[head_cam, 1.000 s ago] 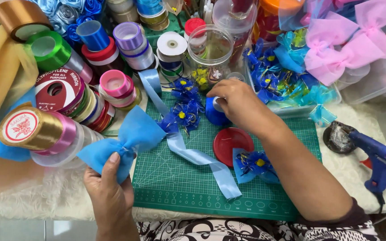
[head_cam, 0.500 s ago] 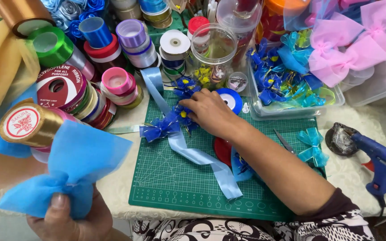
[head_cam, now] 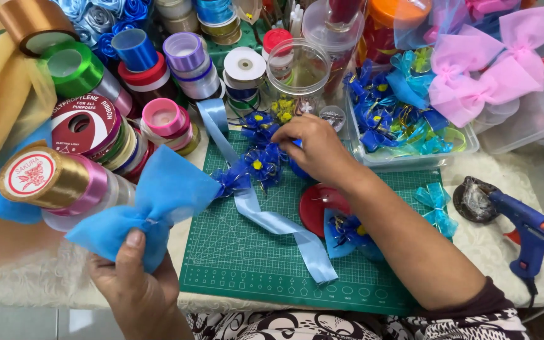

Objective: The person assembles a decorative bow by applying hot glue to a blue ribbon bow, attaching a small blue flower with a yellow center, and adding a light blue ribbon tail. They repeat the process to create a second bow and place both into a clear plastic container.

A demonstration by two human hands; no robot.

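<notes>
My left hand [head_cam: 135, 286] pinches the middle of a light blue fabric bow [head_cam: 158, 195] at the left edge of the green cutting mat [head_cam: 247, 252]. My right hand [head_cam: 313, 148] reaches across the mat's far side, fingers closed over small dark blue ribbon flowers with yellow centres [head_cam: 256, 167]; whether it grips one is unclear. A pale blue satin ribbon strip [head_cam: 278, 223] runs across the mat. A red lid [head_cam: 316, 208] and another small blue ribbon piece [head_cam: 346, 232] lie beside my forearm.
Several ribbon spools [head_cam: 86, 126] crowd the left and back. A clear round jar [head_cam: 297, 69] stands behind the mat. A clear tray [head_cam: 410, 151] holds blue bows, with pink bows [head_cam: 486, 75] beyond. A blue glue gun [head_cam: 530, 230] lies at the right, near a small teal bow [head_cam: 436, 204].
My left hand raised the light blue bow and turned it toward the mat. My right hand shifted from the blue round object toward the ribbon flowers at the back.
</notes>
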